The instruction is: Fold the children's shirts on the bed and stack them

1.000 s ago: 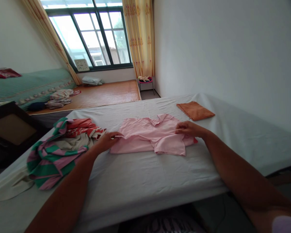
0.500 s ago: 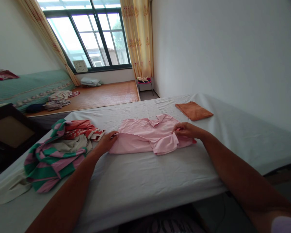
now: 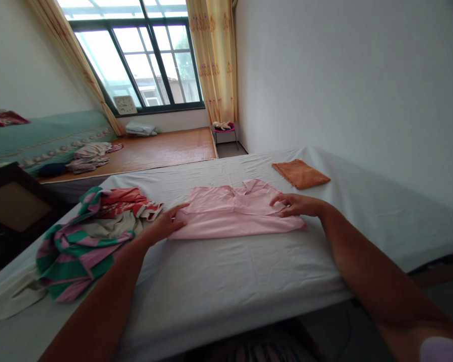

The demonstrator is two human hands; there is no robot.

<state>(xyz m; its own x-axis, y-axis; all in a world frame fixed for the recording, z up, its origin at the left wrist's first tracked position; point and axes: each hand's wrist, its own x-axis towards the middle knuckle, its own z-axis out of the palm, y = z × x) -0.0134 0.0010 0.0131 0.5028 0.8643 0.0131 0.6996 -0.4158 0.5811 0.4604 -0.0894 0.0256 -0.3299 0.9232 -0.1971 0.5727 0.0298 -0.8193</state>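
A pink collared shirt (image 3: 226, 223) lies on the white-sheeted surface, its near part folded over into a long flat shape with the collar at the far side. At its left end is my left hand (image 3: 169, 221), thumb and fingers apart, touching the cloth. My right hand (image 3: 296, 205) rests on the shirt's right part with its fingers spread. Neither hand pinches the fabric. To the left of my left hand is a loose heap with a green and pink checked garment (image 3: 86, 251) and a red patterned garment (image 3: 124, 201).
A folded orange cloth (image 3: 301, 173) lies at the far right of the white sheet (image 3: 219, 281). Beyond stands a bed with a brown mat (image 3: 166, 146) and clothes on it. A small stool (image 3: 225, 128) stands by the curtain. The white wall borders the right side.
The pink shirt's sleeve flap has been folded in, leaving a straight near edge. Both hands have let go of the cloth, and their fingers have opened.
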